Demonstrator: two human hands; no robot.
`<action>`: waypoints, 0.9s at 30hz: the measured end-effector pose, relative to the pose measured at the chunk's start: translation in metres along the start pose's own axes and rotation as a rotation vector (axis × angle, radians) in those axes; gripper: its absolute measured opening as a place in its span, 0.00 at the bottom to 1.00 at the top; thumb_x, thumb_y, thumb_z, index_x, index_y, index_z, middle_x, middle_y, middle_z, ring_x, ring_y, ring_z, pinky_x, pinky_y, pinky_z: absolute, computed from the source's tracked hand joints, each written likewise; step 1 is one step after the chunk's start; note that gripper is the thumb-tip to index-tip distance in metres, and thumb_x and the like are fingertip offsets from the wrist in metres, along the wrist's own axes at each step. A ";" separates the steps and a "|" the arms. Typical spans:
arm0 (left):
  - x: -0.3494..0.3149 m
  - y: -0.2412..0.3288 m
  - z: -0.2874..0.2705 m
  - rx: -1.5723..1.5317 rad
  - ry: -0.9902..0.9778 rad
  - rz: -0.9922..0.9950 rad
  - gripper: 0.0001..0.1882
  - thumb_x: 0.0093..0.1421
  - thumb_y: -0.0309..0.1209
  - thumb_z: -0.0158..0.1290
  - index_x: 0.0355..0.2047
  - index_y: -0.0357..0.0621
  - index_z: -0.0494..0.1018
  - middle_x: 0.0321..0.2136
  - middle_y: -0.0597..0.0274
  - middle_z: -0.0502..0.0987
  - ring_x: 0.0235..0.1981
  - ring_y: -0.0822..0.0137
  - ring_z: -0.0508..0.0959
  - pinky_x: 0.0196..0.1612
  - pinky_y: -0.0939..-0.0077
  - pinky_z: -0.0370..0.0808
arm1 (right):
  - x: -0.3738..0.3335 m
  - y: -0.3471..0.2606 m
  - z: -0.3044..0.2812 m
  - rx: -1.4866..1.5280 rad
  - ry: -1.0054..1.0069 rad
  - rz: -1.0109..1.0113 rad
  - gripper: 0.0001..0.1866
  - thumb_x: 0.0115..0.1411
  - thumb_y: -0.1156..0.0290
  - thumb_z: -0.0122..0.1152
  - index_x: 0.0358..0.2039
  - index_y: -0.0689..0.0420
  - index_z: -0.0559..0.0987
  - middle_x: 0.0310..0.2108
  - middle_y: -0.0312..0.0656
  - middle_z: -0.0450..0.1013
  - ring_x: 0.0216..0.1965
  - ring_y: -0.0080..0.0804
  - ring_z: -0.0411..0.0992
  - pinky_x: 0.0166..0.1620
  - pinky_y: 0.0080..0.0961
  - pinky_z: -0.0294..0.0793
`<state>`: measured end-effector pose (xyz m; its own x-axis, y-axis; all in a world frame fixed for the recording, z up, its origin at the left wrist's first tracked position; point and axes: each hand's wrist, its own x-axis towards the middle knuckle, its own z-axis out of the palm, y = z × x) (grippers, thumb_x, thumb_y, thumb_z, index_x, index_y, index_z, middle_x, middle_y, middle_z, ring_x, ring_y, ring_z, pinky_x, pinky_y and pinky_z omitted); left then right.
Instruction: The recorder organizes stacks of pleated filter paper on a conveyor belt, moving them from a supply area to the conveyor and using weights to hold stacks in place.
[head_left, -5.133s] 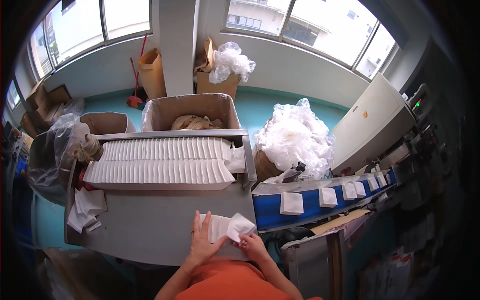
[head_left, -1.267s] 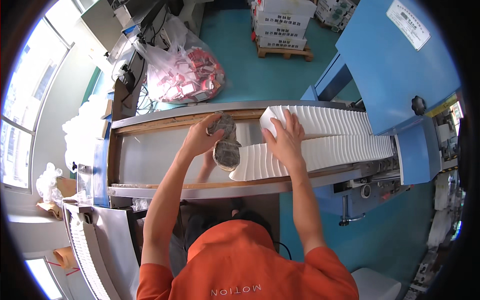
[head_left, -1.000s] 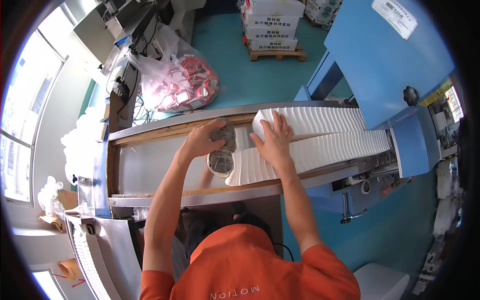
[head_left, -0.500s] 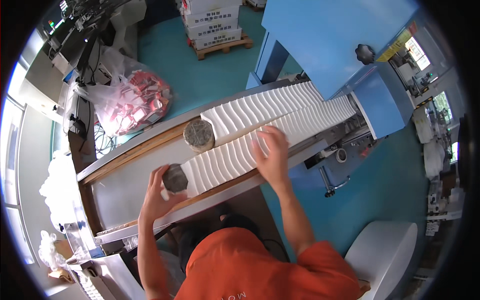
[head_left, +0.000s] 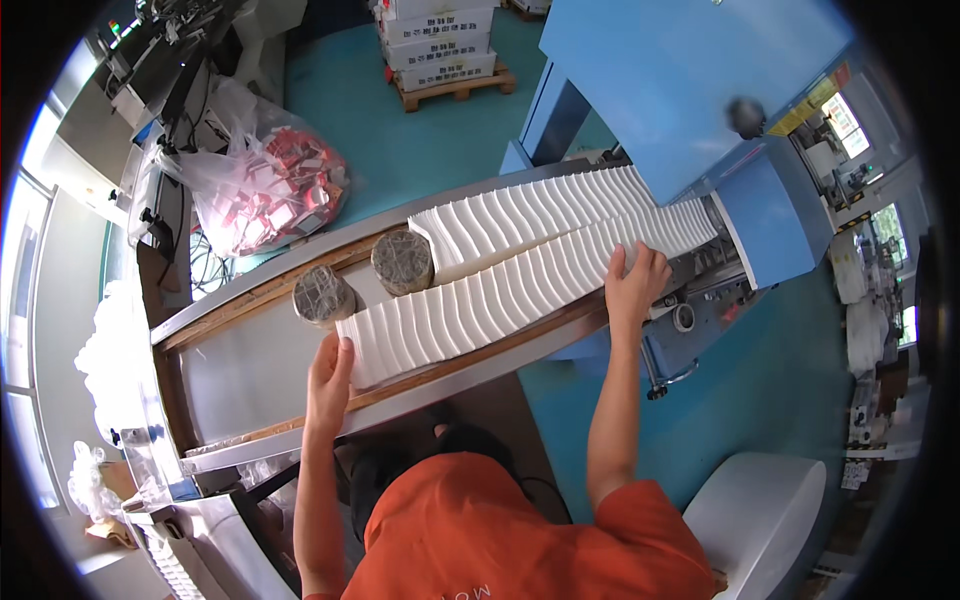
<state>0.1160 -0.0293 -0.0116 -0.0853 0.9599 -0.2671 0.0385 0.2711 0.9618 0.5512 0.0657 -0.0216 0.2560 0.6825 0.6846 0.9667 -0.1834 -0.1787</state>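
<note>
A near row of white paper stacks (head_left: 470,310), with rippled tops, stands on edge along the slanted metal trough (head_left: 240,385). At its left end, my left hand (head_left: 328,385) is closed on the last stack, thumb against the paper and fingertips partly hidden. My right hand (head_left: 637,285) rests at the near side of the row farther right, its fingers bent and apart. Behind lies a far row of white paper stacks (head_left: 530,215). A round mottled grey block (head_left: 402,262) sits against that row's left end. Another round grey block (head_left: 323,295) stands beside it, left of the near row.
Both rows run toward a blue machine (head_left: 690,90) with a dark knob (head_left: 746,117). Wooden strips (head_left: 260,285) line the trough. Past it stands a clear bag (head_left: 270,190) of red and white scraps. White cartons (head_left: 440,50) sit on a pallet (head_left: 458,87).
The left-hand round block has moved from the near row's end to beside the other block. My left hand now holds the row's end. My right hand has slid right along the row.
</note>
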 end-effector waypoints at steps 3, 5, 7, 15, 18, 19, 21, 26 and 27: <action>-0.009 -0.007 0.012 0.050 -0.006 -0.012 0.26 0.69 0.41 0.47 0.60 0.39 0.61 0.48 0.61 0.72 0.48 0.72 0.70 0.54 0.75 0.66 | -0.004 -0.004 -0.003 0.057 -0.022 -0.005 0.19 0.62 0.63 0.58 0.47 0.63 0.73 0.42 0.52 0.67 0.43 0.52 0.65 0.42 0.48 0.68; -0.009 -0.010 0.008 0.026 -0.018 -0.012 0.26 0.69 0.42 0.48 0.60 0.38 0.61 0.48 0.60 0.72 0.48 0.71 0.70 0.54 0.74 0.66 | -0.003 -0.005 -0.004 0.075 0.035 -0.017 0.17 0.62 0.62 0.58 0.45 0.63 0.74 0.42 0.51 0.67 0.43 0.52 0.64 0.42 0.48 0.67; -0.010 -0.011 0.005 0.003 -0.027 -0.011 0.26 0.68 0.42 0.48 0.60 0.38 0.61 0.48 0.59 0.72 0.49 0.71 0.70 0.54 0.73 0.66 | 0.000 -0.008 -0.008 0.040 0.056 -0.013 0.17 0.60 0.62 0.60 0.44 0.62 0.75 0.42 0.51 0.68 0.43 0.53 0.65 0.43 0.48 0.67; -0.014 -0.009 0.003 0.081 0.008 0.024 0.28 0.67 0.45 0.50 0.58 0.38 0.62 0.48 0.54 0.73 0.50 0.67 0.71 0.54 0.70 0.67 | 0.000 -0.002 0.003 0.049 -0.005 -0.036 0.17 0.60 0.63 0.60 0.43 0.62 0.75 0.40 0.50 0.68 0.42 0.51 0.65 0.44 0.47 0.67; -0.016 -0.009 0.002 0.118 0.038 0.053 0.27 0.66 0.44 0.51 0.57 0.38 0.62 0.45 0.53 0.74 0.47 0.66 0.73 0.51 0.70 0.70 | 0.001 -0.003 0.005 0.099 0.049 0.007 0.17 0.60 0.63 0.60 0.44 0.62 0.74 0.41 0.51 0.68 0.42 0.51 0.65 0.45 0.46 0.67; -0.017 -0.010 0.002 0.115 0.041 0.074 0.26 0.66 0.44 0.51 0.57 0.38 0.63 0.44 0.53 0.75 0.45 0.66 0.74 0.50 0.70 0.71 | -0.001 -0.005 0.006 0.110 0.059 0.025 0.17 0.60 0.63 0.61 0.43 0.62 0.74 0.40 0.51 0.68 0.43 0.51 0.65 0.45 0.48 0.67; -0.016 -0.014 0.001 0.116 0.075 0.073 0.26 0.66 0.45 0.52 0.55 0.37 0.64 0.42 0.52 0.76 0.43 0.66 0.75 0.48 0.70 0.72 | -0.003 -0.002 0.010 0.098 0.085 0.002 0.16 0.60 0.63 0.61 0.43 0.61 0.74 0.40 0.49 0.68 0.43 0.51 0.65 0.45 0.48 0.67; -0.016 -0.009 0.002 0.147 0.079 0.072 0.26 0.65 0.46 0.53 0.51 0.36 0.66 0.40 0.51 0.77 0.42 0.65 0.76 0.46 0.69 0.72 | -0.006 0.001 0.011 0.069 0.081 0.013 0.14 0.60 0.60 0.60 0.40 0.56 0.76 0.39 0.44 0.68 0.43 0.48 0.65 0.42 0.49 0.66; -0.016 -0.008 0.003 0.137 0.075 0.074 0.26 0.65 0.46 0.53 0.51 0.36 0.66 0.40 0.50 0.77 0.42 0.65 0.76 0.46 0.69 0.72 | -0.006 0.002 0.012 0.064 0.083 0.016 0.14 0.60 0.60 0.60 0.40 0.56 0.76 0.39 0.44 0.68 0.43 0.48 0.65 0.42 0.49 0.66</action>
<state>0.1197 -0.0472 -0.0153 -0.1510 0.9710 -0.1856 0.1823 0.2119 0.9601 0.5520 0.0697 -0.0347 0.2730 0.6182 0.7371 0.9613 -0.1464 -0.2333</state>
